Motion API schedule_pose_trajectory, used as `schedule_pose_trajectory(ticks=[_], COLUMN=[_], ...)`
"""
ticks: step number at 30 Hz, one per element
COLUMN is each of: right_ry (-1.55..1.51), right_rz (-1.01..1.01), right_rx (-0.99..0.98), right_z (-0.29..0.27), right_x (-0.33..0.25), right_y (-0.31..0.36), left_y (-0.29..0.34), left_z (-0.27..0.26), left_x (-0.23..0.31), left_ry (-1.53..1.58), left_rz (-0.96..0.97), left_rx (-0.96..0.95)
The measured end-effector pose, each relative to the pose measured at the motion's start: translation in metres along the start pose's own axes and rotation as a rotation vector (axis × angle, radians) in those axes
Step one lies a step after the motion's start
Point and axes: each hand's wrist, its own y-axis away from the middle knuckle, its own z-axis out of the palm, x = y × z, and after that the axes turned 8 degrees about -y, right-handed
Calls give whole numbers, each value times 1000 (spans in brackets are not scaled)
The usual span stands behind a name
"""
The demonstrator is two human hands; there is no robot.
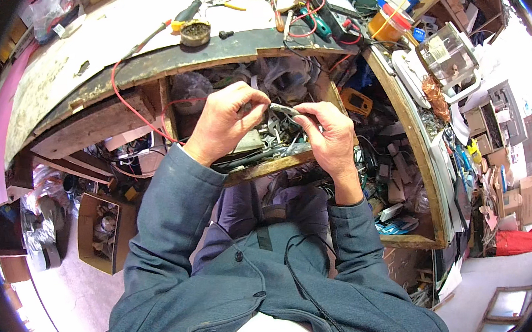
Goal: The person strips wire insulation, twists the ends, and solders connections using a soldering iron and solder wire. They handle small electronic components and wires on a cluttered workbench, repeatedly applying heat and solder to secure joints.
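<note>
Above an open wooden drawer [266, 169], both of my hands are close together. My right hand [330, 136] grips a small, narrow grey piece [284, 109] between thumb and fingers; its exact kind is too small to make out. On the other side, my left hand [227, 120] is closed in a pinch, fingertips almost at the tip of that piece. Whatever lies between the left fingertips is hidden. Beneath the hands, the drawer is full of metal tools and parts, with crumpled clear plastic bags [286, 75] toward its back.
A soldering iron [162, 31] rests on the bench edge beside a round tin [195, 34], its red cord [125, 95] hanging down to the left. Wires and a teal screwdriver [318, 23] crowd the back right. A yellow multimeter [356, 101] lies right of the drawer; a cardboard box [104, 231] stands left.
</note>
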Motion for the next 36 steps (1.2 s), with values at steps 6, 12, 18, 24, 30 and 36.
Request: schedule_pose_trajectory(ticks=[6, 12, 18, 24, 30, 36], right_ry=[19, -4, -36, -56, -90, -66], right_rz=[10, 67, 117, 113, 140, 142], right_rx=[-13, 64, 24, 6, -13, -38], right_z=[-1, -17, -11, -4, 1, -1], right_x=[-3, 12, 4, 1, -7, -8], right_y=[-1, 5, 7, 5, 4, 5], left_y=[0, 2, 1, 1, 2, 2], left_z=[-5, -9, -6, -6, -1, -6], left_x=[1, 2, 7, 5, 6, 2], left_ry=[-31, 110, 114, 102, 227, 24], left_rz=[-54, -258, -250, -244, -222, -109], left_rx=[32, 107, 39, -20, 3, -21])
